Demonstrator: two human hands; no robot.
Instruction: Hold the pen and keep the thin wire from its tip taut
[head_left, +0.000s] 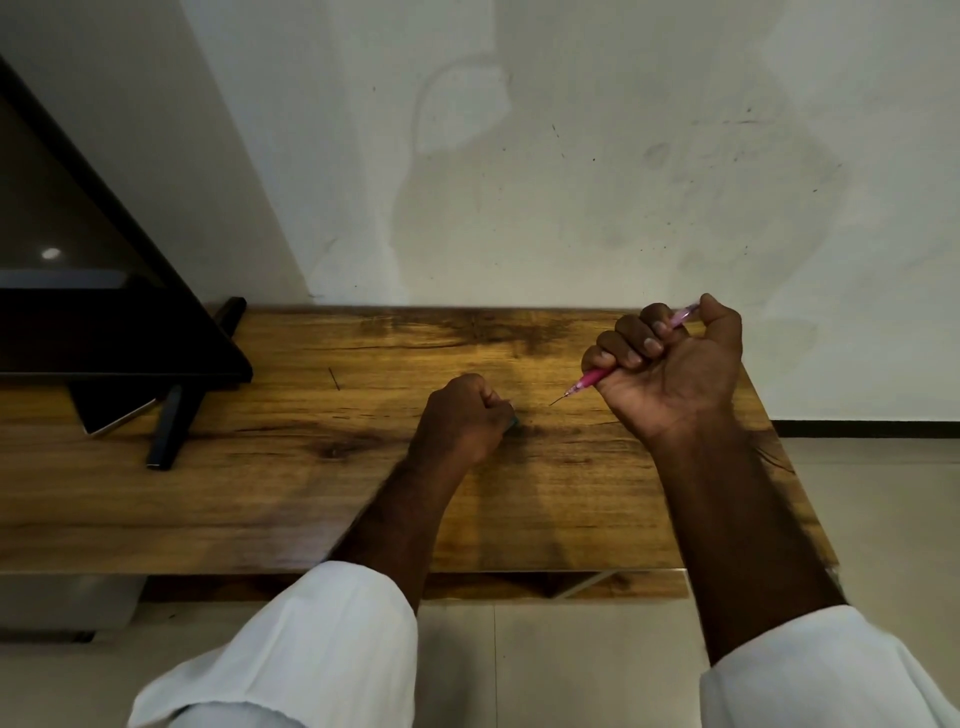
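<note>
My right hand (670, 364) grips a pink mechanical pencil (587, 381) in a fist above the wooden table (311, 493). Its thin lead tip points down and left, and the thumb presses the top end. My left hand (465, 418) rests on the table with its fingers curled round a small teal thing (512, 422), of which only an edge shows. The pencil tip hangs a little to the right of the left hand. A thin dark lead (334, 378) lies loose on the table farther left.
A black monitor (104, 312) on a dark stand (169, 431) takes up the table's left end, with a flat phone-like device (111, 415) under it. A stained white wall stands right behind the table. The table's right edge drops to a tiled floor (883, 493).
</note>
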